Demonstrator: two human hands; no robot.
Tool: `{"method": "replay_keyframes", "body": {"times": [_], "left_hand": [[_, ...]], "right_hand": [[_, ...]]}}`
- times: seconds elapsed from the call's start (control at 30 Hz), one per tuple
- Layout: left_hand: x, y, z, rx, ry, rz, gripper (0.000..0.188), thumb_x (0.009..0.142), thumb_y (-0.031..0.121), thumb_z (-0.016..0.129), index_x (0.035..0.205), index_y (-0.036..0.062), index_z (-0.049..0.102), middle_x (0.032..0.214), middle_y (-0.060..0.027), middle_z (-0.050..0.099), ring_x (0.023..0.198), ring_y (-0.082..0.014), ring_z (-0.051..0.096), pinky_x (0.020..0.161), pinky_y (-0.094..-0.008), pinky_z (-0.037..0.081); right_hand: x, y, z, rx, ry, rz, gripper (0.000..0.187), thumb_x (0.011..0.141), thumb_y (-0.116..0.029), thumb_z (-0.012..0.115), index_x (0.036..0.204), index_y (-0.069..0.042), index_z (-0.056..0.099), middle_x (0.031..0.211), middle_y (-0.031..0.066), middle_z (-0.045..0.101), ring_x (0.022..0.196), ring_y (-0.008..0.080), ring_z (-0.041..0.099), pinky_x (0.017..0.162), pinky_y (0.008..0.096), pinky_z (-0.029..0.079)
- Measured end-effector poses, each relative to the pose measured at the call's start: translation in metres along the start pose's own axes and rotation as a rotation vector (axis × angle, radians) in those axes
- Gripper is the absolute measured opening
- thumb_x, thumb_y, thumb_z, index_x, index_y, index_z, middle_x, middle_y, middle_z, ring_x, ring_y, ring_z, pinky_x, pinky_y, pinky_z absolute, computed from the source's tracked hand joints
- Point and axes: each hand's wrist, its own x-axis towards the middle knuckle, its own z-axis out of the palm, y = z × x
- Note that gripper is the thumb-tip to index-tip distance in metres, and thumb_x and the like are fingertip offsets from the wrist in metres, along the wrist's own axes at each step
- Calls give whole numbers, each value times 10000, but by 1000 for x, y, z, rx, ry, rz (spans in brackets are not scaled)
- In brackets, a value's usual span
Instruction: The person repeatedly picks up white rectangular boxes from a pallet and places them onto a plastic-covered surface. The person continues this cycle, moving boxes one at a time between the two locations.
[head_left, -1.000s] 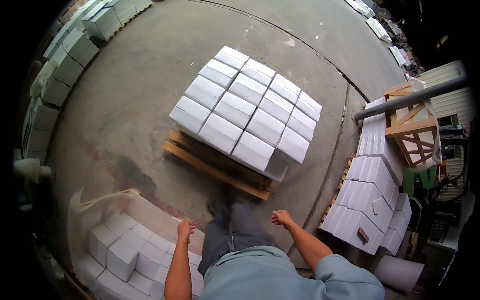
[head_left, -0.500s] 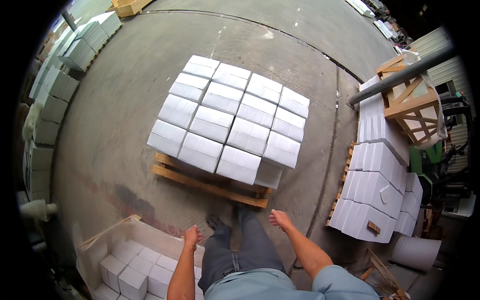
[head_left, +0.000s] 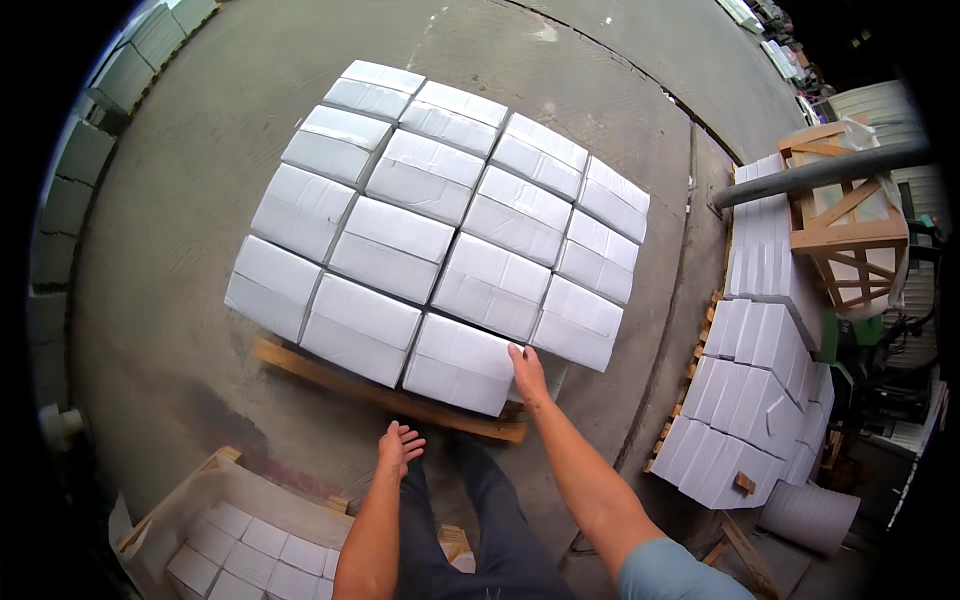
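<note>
White cardboard boxes stand in close rows on a wooden pallet in front of me. At the near edge, my right hand grips the far right corner of one white box, its fingers at the box's right side. That side faces a gap in the near row, where a lower white surface partly shows. My left hand hangs just short of the pallet's near edge, holding nothing, its fingers apart. It is nearest to the same box without touching it.
Low at left, a lined crate holds more white boxes. Stacked white packages on a pallet, a wooden frame crate and a grey post stand at right. A white roll lies low at right.
I am closer to the pallet of boxes. My right hand has reached forward onto the near box's corner. The left hand has opened its fingers.
</note>
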Motion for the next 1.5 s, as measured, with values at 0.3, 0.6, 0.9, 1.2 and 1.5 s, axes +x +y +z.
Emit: {"method": "replay_keyframes", "body": {"times": [0.3,0.6,0.9,1.2,1.5], "left_hand": [[168,22,32,-676,-123,-130,355,938,315,441,1191,80,527,1149,-85,571,1050,-247,539,922,-406,442],[191,-12,42,-614,-364,214,522,919,419,385,1292,63,467,1263,-106,524,1155,-293,482,974,-433,406],[158,-13,11,-747,-352,248,480,933,368,445,1221,-15,470,1153,-131,554,1028,-262,558,855,-351,486],[193,-46,-22,-828,-439,129,469,908,353,500,1177,-32,516,1138,-144,587,1030,-278,571,868,-380,483],[196,-26,-18,-771,-517,161,460,914,338,492,1186,-32,515,1144,-162,587,1025,-293,580,888,-400,475]], "right_hand": [[4,-14,50,153,223,87,724,829,-511,562,1284,25,388,1198,220,515,1116,299,490,944,366,372],[-39,7,73,132,462,204,557,818,-379,542,1225,-8,460,1135,238,544,1040,334,527,891,376,403],[-68,88,75,526,207,447,688,748,-250,664,1294,40,363,1236,171,439,1148,246,409,974,349,320],[19,120,63,725,-370,615,559,846,-354,596,1221,51,499,1123,157,590,989,223,576,871,307,441],[37,119,65,485,-400,460,544,858,-339,596,1153,108,498,1031,159,602,893,207,584,760,290,472]]}}
